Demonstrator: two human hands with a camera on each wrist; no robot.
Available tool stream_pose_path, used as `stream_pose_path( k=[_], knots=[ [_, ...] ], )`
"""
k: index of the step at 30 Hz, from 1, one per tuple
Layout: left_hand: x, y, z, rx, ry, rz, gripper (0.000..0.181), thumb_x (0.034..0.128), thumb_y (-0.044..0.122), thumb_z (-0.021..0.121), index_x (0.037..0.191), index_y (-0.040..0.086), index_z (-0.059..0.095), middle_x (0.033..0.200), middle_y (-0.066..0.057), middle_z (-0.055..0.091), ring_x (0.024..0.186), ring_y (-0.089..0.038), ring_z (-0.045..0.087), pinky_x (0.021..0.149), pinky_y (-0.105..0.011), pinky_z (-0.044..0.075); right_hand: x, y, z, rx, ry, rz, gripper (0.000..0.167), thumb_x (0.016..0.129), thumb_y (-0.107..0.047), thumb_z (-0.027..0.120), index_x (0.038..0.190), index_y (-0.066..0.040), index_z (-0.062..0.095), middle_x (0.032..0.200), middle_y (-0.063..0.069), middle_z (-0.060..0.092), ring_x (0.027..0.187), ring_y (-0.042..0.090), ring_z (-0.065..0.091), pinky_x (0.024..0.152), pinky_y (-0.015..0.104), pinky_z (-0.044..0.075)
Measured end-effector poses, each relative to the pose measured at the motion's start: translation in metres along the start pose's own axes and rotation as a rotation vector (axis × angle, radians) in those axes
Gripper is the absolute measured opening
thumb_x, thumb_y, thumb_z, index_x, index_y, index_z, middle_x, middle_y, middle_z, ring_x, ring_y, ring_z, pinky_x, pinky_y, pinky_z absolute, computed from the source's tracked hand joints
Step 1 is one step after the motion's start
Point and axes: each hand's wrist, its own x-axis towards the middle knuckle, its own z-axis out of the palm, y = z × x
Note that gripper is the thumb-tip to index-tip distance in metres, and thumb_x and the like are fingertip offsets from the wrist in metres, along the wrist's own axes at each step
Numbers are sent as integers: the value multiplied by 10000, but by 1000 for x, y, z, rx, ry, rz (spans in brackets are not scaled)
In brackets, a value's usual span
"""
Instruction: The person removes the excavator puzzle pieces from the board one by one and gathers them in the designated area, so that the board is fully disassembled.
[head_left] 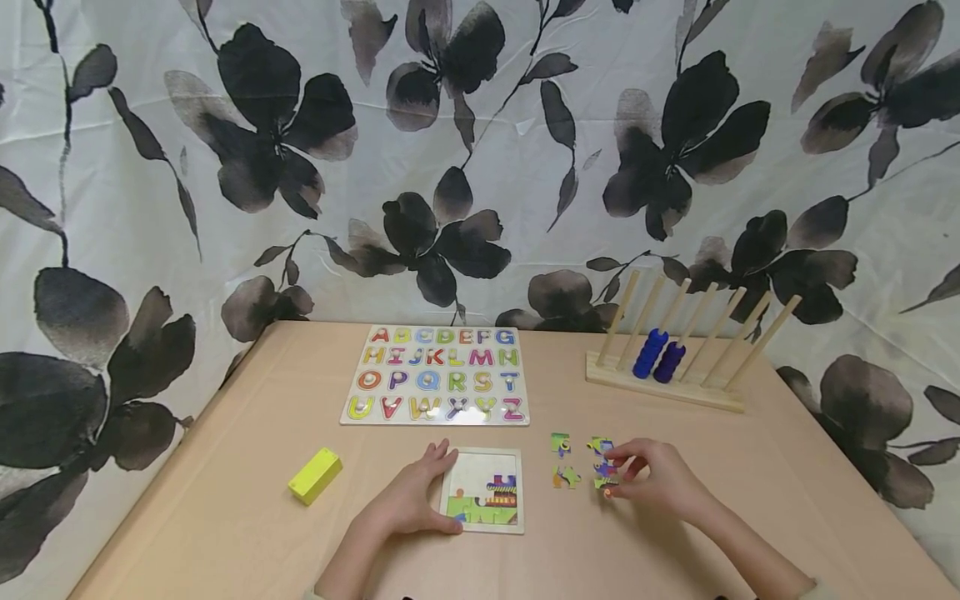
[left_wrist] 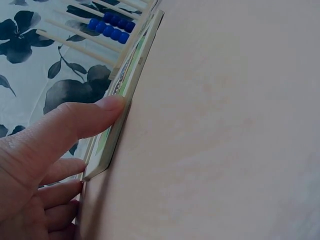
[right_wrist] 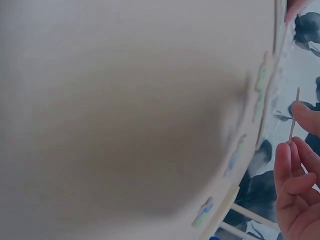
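A square wooden jigsaw tray (head_left: 483, 532), partly filled with colourful pieces along its bottom and right, lies flat on the table. My left hand (head_left: 412, 498) grips its left side, thumb (left_wrist: 111, 103) at the near corner and fingers toward the far edge. To the right of the tray my right hand (head_left: 660, 479) pinches a thin jigsaw piece (right_wrist: 298, 96) between thumb and fingertips, seen edge-on in the right wrist view. Loose jigsaw pieces (head_left: 566, 477) lie beside that hand; its fingers partly hide the right-hand ones.
An alphabet board (head_left: 435, 424) lies behind the tray. At the back right stands a wooden peg rack (head_left: 660, 387) with blue beads (head_left: 651, 354) on two pegs. A yellow block (head_left: 315, 476) sits at the left on the table (head_left: 247, 467). Floral cloth (head_left: 555, 167) hangs behind.
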Motion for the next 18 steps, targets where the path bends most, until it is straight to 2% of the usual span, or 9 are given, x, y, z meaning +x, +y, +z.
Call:
stream_pose_path(
  k=[10,18],
  knots=[
    [-1,-3,2,5,8,5,972,585,300,853,1355,-52,376,1470,-204,226,1347,-393,156,1056,-564,187,2,16,5,11,-61,23,367,632,-115,823,939,23,677,872,73,665,629,110,552,519,201,460],
    [-1,0,2,-2,4,3,962,589,294,853,1353,-50,382,1470,-204,229,1349,-387,157,1055,-565,189,3,29,7,-44,-73,15,352,619,-110,828,909,27,682,782,20,629,593,71,512,504,201,444]
  ],
)
